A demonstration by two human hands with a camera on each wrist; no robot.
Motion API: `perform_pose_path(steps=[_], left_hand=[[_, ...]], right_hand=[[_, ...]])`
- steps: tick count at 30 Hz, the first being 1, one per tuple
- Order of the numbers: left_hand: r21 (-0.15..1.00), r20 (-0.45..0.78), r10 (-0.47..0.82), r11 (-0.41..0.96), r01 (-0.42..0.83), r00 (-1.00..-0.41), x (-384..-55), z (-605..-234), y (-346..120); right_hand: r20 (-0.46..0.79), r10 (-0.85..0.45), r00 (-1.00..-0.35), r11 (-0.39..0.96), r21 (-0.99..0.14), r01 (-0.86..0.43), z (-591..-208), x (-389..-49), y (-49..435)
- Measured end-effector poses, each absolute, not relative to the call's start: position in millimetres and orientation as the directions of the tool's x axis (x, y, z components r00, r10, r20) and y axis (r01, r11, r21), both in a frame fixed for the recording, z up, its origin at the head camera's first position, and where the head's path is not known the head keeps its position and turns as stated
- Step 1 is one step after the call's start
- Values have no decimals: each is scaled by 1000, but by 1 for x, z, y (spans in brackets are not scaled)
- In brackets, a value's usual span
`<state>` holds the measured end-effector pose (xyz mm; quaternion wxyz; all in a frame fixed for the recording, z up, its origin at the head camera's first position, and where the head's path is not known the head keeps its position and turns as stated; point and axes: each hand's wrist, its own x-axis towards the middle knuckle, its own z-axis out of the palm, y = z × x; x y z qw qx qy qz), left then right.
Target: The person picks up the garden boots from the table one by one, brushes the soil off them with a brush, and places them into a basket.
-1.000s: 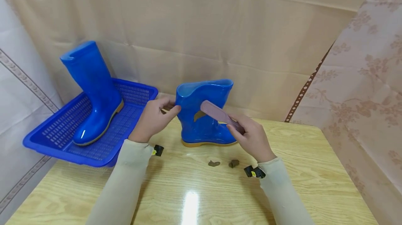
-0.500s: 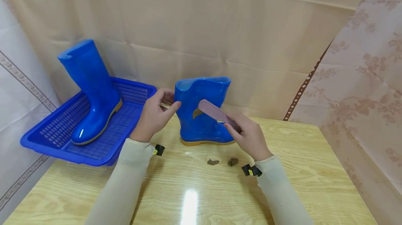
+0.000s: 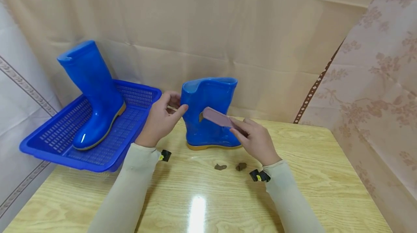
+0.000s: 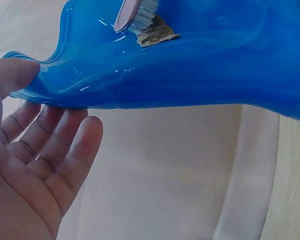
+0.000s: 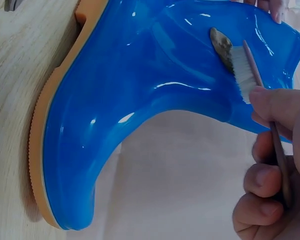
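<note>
Since the earlier frame, the pink brush (image 3: 218, 118) is being shifted lower and toward the back edge of the blue boot (image 3: 210, 95), and more of the brown patch (image 3: 200, 117) is being covered in the head view. The brush handle is being held firmly by the right grip (image 3: 257, 140), which is being kept closed with fingers curled around it. The white bristles (image 5: 244, 75) are being pressed against the patch's edge. The shaft's back edge is being steadied near the top by the left grip (image 3: 163, 119), partly closed, with its thumb on the near side and its fingers behind. The boot is being kept upright on the bench (image 3: 335, 175). Two brown pieces (image 3: 220, 167) are being borne by the bench in front of it. To the left, a second boot (image 3: 97, 84) is being held, leaning, in a blue basket (image 3: 68, 163).
</note>
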<state>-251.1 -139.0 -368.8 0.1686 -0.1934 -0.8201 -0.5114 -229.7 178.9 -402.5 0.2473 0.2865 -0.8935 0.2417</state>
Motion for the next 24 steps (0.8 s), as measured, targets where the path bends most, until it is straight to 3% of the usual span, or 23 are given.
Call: perform_pose_path(steps=[11,19,24], left_hand=[[768,492,135,399,502,-860,-253,-369,-138],[761,479,157,416,498,-864,-250,-368,-136],[754,487,160,418,506,-859,-250,-367,-135]], right_hand=[[478,-429,-767,731,-316,-605,-398,-227,180],[618,-372,-692,699,-304,-647,-400,-228,181],[637,-305,-708,705,-348,-617,-400,-228,181]])
